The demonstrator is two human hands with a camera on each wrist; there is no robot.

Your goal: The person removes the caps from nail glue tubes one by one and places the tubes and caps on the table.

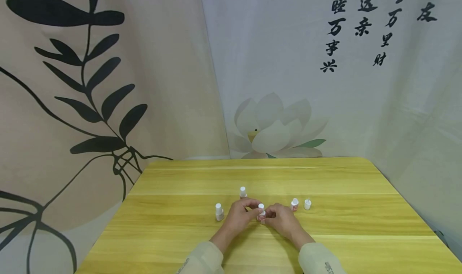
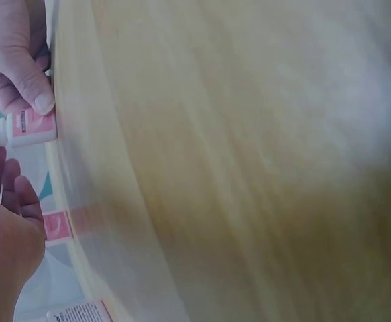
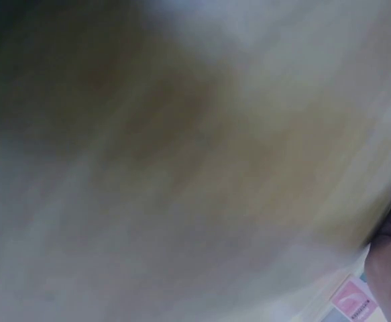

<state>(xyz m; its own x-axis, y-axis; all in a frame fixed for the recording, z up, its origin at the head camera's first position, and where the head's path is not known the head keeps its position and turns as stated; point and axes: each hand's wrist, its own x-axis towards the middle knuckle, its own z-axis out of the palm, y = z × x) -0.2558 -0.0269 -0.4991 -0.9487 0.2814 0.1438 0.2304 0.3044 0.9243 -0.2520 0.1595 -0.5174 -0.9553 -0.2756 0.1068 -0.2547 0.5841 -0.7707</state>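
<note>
Both hands meet at a small white bottle with a pink label (image 1: 261,214), upright at the table's middle. The left hand (image 1: 239,214) has its thumb and fingers at the bottle's white cap. Lower down, the right hand (image 1: 284,221) pinches the body; its thumb lies on the label (image 2: 31,122) in the left wrist view. Left of the hands stands a similar bottle (image 1: 219,213), and another bottle (image 1: 243,192) is just beyond the left hand. To the right are a pink-labelled bottle (image 1: 294,204) and a small white piece (image 1: 307,204).
All of this is on a yellow wood-grain table (image 1: 361,222). Behind its far edge hangs a pale curtain (image 1: 173,85) printed with leaves, a lotus and writing. Beside the right hand, the right wrist view catches a pink label (image 3: 354,298).
</note>
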